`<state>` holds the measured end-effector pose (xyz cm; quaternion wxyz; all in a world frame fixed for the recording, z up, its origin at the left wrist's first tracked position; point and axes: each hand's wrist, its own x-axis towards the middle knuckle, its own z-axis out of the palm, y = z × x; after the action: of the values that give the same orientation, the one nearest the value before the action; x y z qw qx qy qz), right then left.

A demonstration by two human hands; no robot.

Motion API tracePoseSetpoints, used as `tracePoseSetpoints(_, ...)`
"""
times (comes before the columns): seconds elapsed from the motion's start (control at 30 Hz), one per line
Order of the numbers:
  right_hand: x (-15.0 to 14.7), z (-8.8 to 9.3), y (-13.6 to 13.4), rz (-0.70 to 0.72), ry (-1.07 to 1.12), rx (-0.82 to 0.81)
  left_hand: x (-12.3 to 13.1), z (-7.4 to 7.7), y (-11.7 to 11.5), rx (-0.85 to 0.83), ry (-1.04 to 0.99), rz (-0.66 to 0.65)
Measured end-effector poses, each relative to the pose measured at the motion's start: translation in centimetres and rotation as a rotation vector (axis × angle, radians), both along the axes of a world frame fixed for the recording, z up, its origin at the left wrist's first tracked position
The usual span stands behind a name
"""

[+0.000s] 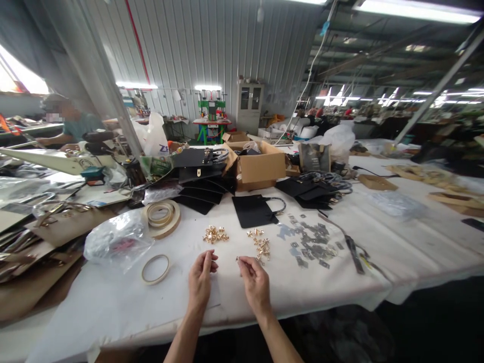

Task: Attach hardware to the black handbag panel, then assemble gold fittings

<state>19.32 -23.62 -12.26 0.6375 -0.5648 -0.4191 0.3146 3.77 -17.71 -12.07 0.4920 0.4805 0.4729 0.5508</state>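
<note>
Near the front of the white-covered table, my left hand (201,275) is closed, thumb against curled fingers; what it holds, if anything, is hidden. To its right, my right hand (254,277) pinches a small gold piece (238,258) between thumb and fingertips. The hands are apart. Just beyond my left hand lies a pile of gold fittings (215,234). A second group of gold fittings (262,247) is spread beside and beyond my right hand. Farther right are many thin grey metal plates (315,239). A black bag piece (253,210) with a handle lies behind the fittings.
Tape rolls (156,269) and a clear plastic bag (117,239) are at the left. An open cardboard box (261,169) stands behind, between black bag stacks. A strap-like tool (353,254) lies at the right. A person (77,123) is at the far left.
</note>
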Motion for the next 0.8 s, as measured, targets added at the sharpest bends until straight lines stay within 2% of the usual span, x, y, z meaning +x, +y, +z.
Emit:
tracePoseSetpoints(0.1,2.9,-0.8,-0.8,-0.172,0.059,-0.043,0.0,-0.2,0.1,0.010,-0.010,-0.014)
tracePoseSetpoints(0.2,6.0,-1.1,-0.3,-0.286,0.051,-0.067,-0.1,-0.5,0.2,0.018,-0.010,-0.039)
tracePoseSetpoints(0.37,9.6,-1.3,2.8,-0.342,-0.359,-0.026,0.0,-0.8,0.2,0.024,-0.019,-0.046)
tracePoseSetpoints(0.47,10.5,-1.8,4.7,-0.367,-0.544,-0.002,0.1,-0.6,-0.2,0.036,-0.006,-0.072)
tracePoseSetpoints(0.57,10.7,-2.4,5.5,-0.372,-0.661,0.009,0.3,-0.2,-1.0,0.118,0.100,-0.104)
tracePoseSetpoints(0.7,10.7,-2.6,4.9,-0.388,-0.769,0.091,0.6,-0.2,-1.9,0.235,0.293,-0.111)
tracePoseSetpoints(0.8,10.5,-2.4,4.1,-0.421,-0.797,0.093,0.4,-0.4,-2.7,0.294,0.353,-0.036)
